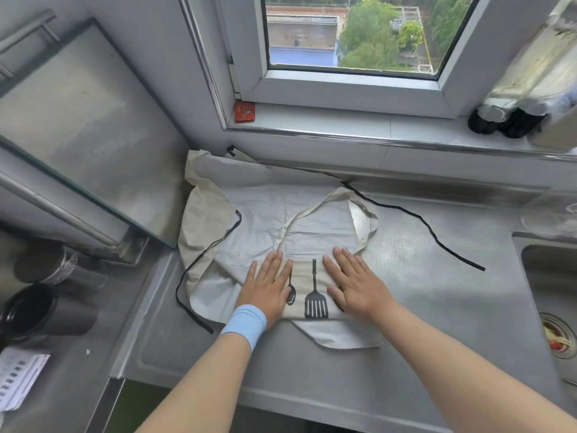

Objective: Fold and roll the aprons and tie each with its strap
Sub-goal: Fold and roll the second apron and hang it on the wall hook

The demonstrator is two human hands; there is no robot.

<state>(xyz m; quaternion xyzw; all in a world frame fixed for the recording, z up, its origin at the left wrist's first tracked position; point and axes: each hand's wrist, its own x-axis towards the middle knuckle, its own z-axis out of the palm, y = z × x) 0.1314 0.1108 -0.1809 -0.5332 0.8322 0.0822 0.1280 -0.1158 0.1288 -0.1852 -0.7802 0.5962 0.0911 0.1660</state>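
Note:
A cream apron (pixel 268 223) lies spread on the steel counter (pixel 312 370), its pale lining facing up. Its near edge is folded over, showing black prints of a spatula (pixel 315 300) and a spoon. My left hand (pixel 268 285), with a light blue wristband, presses flat on the fold's left part. My right hand (pixel 352 282) presses flat on its right part. The cream neck loop (pixel 362 210) lies beyond my fingers. One black strap (pixel 418 220) trails off to the right across the counter, another black strap (pixel 190 282) curves down the left side.
A sink (pixel 549 292) with a food-filled drain lies at the right. A windowsill (pixel 374 126) runs behind, carrying dark bottles (pixel 505 120) and a red packet (pixel 244 111). A glass-fronted cabinet (pixel 78 135) stands on the left, with dark cups (pixel 34 307) below it.

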